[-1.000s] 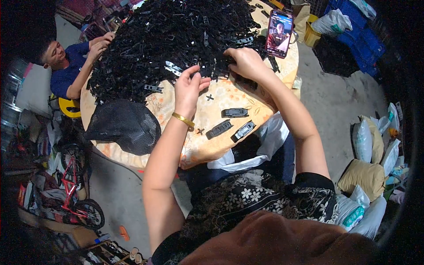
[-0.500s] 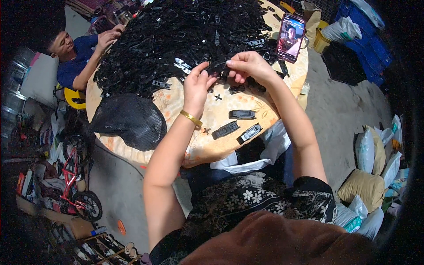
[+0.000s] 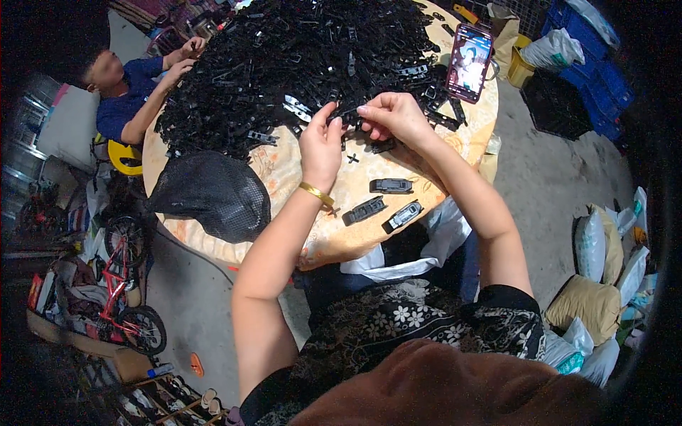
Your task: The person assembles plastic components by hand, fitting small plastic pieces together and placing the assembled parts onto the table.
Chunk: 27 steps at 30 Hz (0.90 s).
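Over the near edge of a large heap of black plastic parts, my two hands are close together. Fingers of my left hand pinch one end of a small dark plastic piece, and my right hand grips its other end. The piece blends into the heap, so its exact shape is hard to see. Closer to me on the patterned cloth lie a black moulded part, another dark one and a grey-topped one. A small black cross-shaped piece rests below my hands.
A black mesh bag sits at the table's near left. On the right stands a phone with a lit screen. A co-worker handles parts across the left side. Stuffed sacks and blue crates stand on the floor to the right.
My right hand has shifted slightly down and left, nearer my left hand. The co-worker's hands have moved apart a little. The whole view has shifted slightly.
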Tool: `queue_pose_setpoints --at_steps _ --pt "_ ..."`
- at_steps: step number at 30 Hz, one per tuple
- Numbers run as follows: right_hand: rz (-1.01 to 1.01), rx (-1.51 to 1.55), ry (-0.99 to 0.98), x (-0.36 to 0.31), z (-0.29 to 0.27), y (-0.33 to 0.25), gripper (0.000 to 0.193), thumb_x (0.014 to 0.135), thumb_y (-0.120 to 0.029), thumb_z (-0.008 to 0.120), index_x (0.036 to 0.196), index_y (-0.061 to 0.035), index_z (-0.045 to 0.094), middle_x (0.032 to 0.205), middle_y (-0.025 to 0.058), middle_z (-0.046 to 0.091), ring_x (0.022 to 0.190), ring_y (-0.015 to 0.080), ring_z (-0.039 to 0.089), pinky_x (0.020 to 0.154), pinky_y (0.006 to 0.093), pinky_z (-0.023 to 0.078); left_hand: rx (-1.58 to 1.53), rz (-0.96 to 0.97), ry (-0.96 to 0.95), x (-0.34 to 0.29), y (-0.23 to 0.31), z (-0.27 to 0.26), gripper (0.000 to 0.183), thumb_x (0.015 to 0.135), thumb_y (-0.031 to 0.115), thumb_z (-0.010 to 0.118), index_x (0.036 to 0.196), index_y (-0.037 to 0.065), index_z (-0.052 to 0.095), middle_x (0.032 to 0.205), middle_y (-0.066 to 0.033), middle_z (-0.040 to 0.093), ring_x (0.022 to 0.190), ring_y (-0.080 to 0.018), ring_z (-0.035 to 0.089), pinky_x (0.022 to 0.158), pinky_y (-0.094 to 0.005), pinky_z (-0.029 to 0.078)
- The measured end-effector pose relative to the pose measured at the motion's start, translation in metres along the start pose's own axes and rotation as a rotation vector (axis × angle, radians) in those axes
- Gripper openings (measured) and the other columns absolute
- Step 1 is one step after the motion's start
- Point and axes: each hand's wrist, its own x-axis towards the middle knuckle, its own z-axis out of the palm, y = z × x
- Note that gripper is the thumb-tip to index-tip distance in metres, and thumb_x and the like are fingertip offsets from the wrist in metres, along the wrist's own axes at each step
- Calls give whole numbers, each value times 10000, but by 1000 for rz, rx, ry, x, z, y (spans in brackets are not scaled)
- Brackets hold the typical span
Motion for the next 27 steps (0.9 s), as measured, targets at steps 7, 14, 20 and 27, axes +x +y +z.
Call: queue_pose_setpoints --at_steps 7,14,20,27 --pt "18 -1 -44 -1 0 -2 201 794 -217 629 794 -21 582 658 47 615 498 67 549 422 176 422 49 -16 30 -1 4 0 318 821 66 547 1120 -36 509 843 -85 616 687 -76 555 598 -212 447" --pt "-4 78 -111 -2 2 1 197 781 -201 642 826 -18 584 662 40 613 502 56 540 442 176 425 105 -27 4 -1 12 -5 341 779 32 596 1103 -42 520 866 -84 614 684 -58 545 582 -188 433" --pt "-357 -227 26 2 -7 3 336 731 -166 686 1006 -1 586 771 7 597 638 46 521 568 186 431 -105 17 -37 0 18 -4 393 791 14 572 1163 -49 459 966 -83 586 746 -71 551 642 -193 457" --pt "-128 -65 -141 3 -13 0 215 774 -144 637 942 -11 627 723 6 607 633 45 535 567 179 427 -294 -178 -237 2 33 -8 346 816 12 535 1148 -38 451 934 -77 583 756 -91 569 661 -199 479"
